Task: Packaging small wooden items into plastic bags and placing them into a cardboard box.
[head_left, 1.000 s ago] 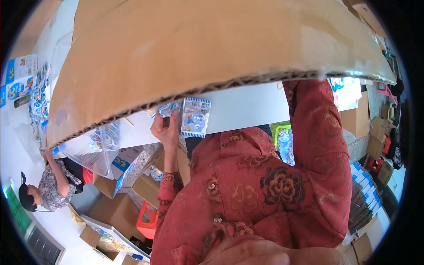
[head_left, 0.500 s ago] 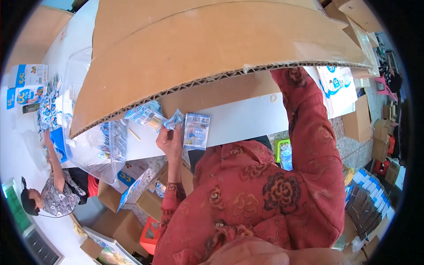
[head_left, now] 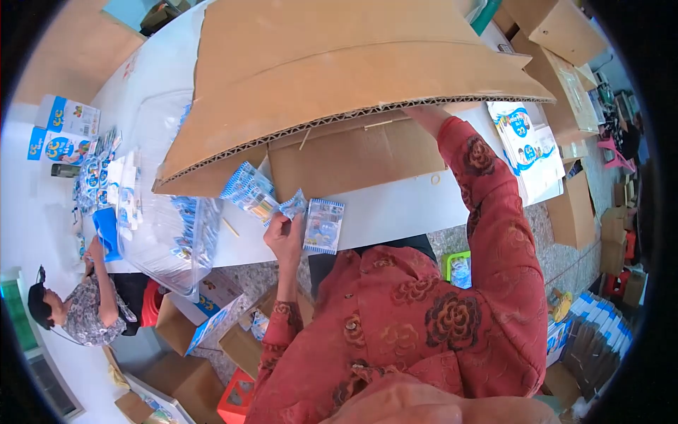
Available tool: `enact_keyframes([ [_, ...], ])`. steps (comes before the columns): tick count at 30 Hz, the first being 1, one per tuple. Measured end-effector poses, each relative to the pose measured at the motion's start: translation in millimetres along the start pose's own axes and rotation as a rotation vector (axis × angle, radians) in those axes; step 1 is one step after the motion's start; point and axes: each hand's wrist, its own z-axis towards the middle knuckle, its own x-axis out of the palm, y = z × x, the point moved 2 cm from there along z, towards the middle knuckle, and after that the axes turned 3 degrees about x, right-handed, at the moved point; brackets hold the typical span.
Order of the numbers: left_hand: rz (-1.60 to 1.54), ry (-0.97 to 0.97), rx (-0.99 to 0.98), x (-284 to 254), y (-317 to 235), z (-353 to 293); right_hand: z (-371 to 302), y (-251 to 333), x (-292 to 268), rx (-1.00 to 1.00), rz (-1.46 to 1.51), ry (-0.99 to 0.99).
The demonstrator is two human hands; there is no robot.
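My left hand [head_left: 284, 242] is closed in a pinch on a crumpled blue-and-white plastic packet [head_left: 293, 203] at the table's near edge. Touching or joined to it is a striped clear packet [head_left: 248, 189] with pale sticks inside; whether they are one piece, I cannot tell. Just right of the hand, a flat blue-and-white packet [head_left: 324, 226] lies on the table. A large cardboard box [head_left: 353, 159] stands ahead with its flap [head_left: 339, 78] over the opening. My right hand [head_left: 424, 117] reaches in under that flap, its fingers hidden. Thin pale sticks lie in the box.
A clear plastic bin [head_left: 159, 240] holding many packets stands left on the white table [head_left: 395, 196]. Beside it sit stacked blue-and-white cartons [head_left: 69, 131]. A co-worker [head_left: 92, 304] works at the far left. Printed bags [head_left: 526, 152] lie right; cardboard boxes [head_left: 575, 205] stand beyond them.
My view has shifted, showing more of the box's inside. My right hand has come partly into sight below the flap. The left hand keeps its pinch. The co-worker's arm has moved.
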Motion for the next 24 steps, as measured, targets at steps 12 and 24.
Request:
enact_keyframes([
  [12,-0.059,-0.040,-0.028,-2,-1,-12,5,18,19,-0.212,0.002,0.160],
  [24,-0.030,0.016,0.010,1,-1,-2,16,49,25,-0.068,0.159,0.277],
])
